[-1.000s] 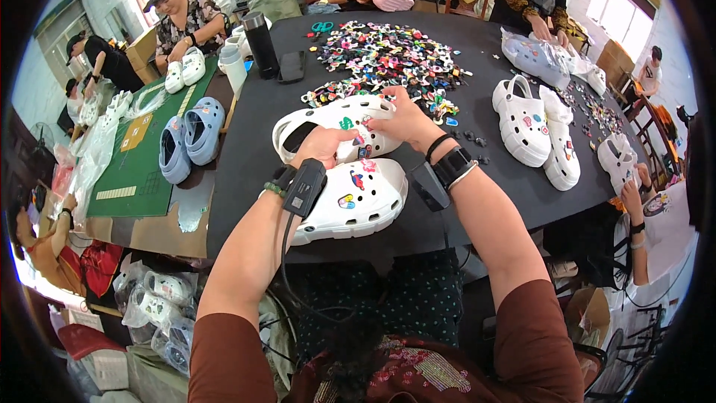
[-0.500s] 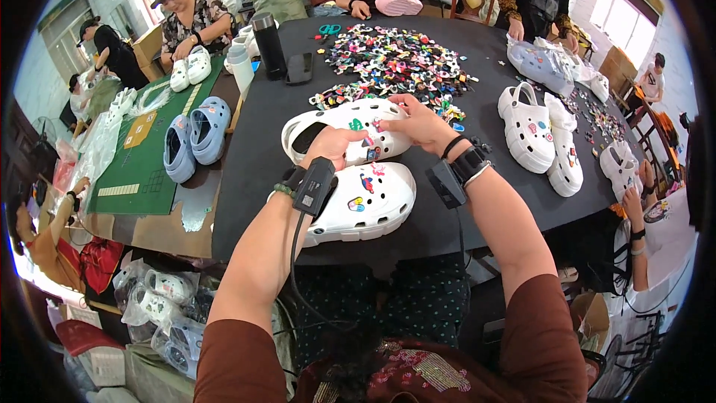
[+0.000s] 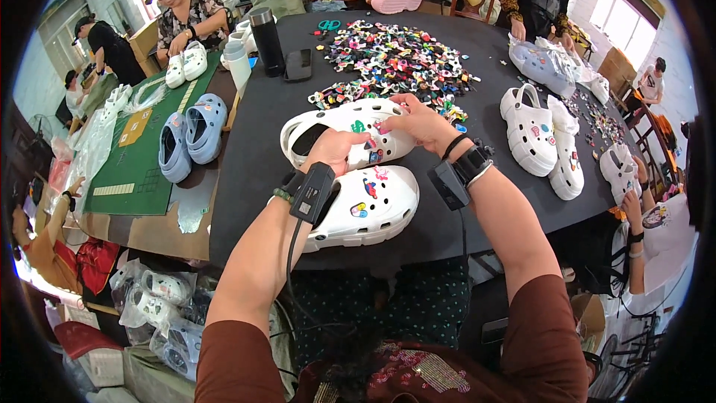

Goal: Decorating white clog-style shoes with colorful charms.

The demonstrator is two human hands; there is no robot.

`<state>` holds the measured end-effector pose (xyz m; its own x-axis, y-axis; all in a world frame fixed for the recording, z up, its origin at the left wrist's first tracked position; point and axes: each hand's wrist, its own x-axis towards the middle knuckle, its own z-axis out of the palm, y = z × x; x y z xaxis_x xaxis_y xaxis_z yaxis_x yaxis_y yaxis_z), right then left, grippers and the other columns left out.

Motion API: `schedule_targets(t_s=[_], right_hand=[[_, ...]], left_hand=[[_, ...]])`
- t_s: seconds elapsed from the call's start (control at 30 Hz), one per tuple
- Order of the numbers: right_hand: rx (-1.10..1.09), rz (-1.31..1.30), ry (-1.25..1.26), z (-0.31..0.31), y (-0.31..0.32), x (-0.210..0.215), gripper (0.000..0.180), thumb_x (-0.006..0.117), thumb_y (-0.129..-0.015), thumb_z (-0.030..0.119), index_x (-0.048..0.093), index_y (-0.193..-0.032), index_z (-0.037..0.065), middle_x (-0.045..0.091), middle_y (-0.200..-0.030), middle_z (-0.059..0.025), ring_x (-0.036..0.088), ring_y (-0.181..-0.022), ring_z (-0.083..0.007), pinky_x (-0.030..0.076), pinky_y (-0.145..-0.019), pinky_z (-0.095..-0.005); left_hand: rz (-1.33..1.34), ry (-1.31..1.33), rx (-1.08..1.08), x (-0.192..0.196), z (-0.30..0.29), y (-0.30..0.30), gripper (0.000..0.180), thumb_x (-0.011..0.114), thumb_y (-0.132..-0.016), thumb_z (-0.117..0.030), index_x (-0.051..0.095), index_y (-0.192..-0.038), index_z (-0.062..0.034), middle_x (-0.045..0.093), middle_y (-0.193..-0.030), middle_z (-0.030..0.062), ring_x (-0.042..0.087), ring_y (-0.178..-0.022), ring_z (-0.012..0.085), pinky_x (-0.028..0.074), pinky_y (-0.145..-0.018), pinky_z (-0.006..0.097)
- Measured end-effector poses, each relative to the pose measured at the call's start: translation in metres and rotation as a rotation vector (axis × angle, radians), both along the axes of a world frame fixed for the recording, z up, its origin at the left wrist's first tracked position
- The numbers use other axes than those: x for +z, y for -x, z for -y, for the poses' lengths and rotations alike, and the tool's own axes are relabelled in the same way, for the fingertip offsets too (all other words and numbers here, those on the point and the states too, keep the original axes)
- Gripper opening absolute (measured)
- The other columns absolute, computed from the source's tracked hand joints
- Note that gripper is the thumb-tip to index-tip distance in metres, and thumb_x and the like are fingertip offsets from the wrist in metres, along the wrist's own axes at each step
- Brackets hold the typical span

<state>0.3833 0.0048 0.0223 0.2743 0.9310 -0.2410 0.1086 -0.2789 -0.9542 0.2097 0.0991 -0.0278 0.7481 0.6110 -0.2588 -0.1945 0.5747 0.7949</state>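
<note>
Two white clogs dotted with colourful charms lie in front of me, toes to the right. My left hand [image 3: 333,147] grips the farther clog [image 3: 337,117], its thumb lying across the upper beside the charms and its other fingers mostly hidden. At the toe of that same clog, my right hand [image 3: 422,125] is closed round the front, fingers over the far side and thumb pressed at a small pink charm [image 3: 379,127]. A green charm [image 3: 358,127] sits near my left thumb. The nearer clog [image 3: 391,209] rests untouched, bearing a pill-shaped charm [image 3: 359,210] and others.
Beyond the clogs spreads a heap of loose charms [image 3: 395,56] on the black table [image 3: 261,186]. A black bottle [image 3: 266,41] and a phone [image 3: 298,65] stand left of it. Another white pair [image 3: 528,130] is at right; blue clogs [image 3: 203,128] sit left. Several people work around.
Both my hands keep their hold on the farther clog, with only slight finger movement. The person across the table has shifted a hand towards the pink clog.
</note>
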Motion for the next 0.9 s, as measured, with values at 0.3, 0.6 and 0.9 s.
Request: schedule_targets(t_s=[0.3, 0.6, 0.9], right_hand=[[-0.034, 0.142, -0.021, -0.012, -0.006, -0.023, 0.075, 0.08, -0.074, 0.014, 0.038, -0.136, 0.008, 0.056, -0.121, -0.0148, 0.059, -0.106, -0.0238, 0.05, -0.09, -0.0378], [-0.048, 0.222, -0.053, -0.017, -0.004, -0.033, 0.069, 0.079, -0.077, 0.011, 0.038, -0.133, 0.007, 0.06, -0.116, -0.0142, 0.06, -0.102, -0.0224, 0.053, -0.084, -0.0379], [-0.061, 0.257, -0.026, -0.017, -0.003, -0.029, 0.069, 0.08, -0.077, 0.013, 0.039, -0.132, 0.006, 0.058, -0.118, -0.014, 0.059, -0.107, -0.0224, 0.052, -0.088, -0.0385]], left_hand=[[-0.078, 0.038, -0.023, 0.002, 0.002, -0.001, 0.036, 0.061, -0.088, 0.003, 0.058, -0.124, 0.0032, 0.067, -0.113, 0.0168, 0.068, -0.096, 0.0295, 0.058, -0.082, 0.048], [-0.048, 0.056, -0.007, 0.0, 0.002, 0.001, 0.035, 0.061, -0.087, 0.004, 0.057, -0.122, 0.0059, 0.067, -0.11, 0.019, 0.069, -0.095, 0.0315, 0.058, -0.081, 0.05], [-0.11, -0.002, 0.0, 0.009, 0.001, 0.001, 0.031, 0.062, -0.086, 0.004, 0.057, -0.115, 0.0123, 0.066, -0.105, 0.0213, 0.07, -0.089, 0.0332, 0.059, -0.077, 0.048]])
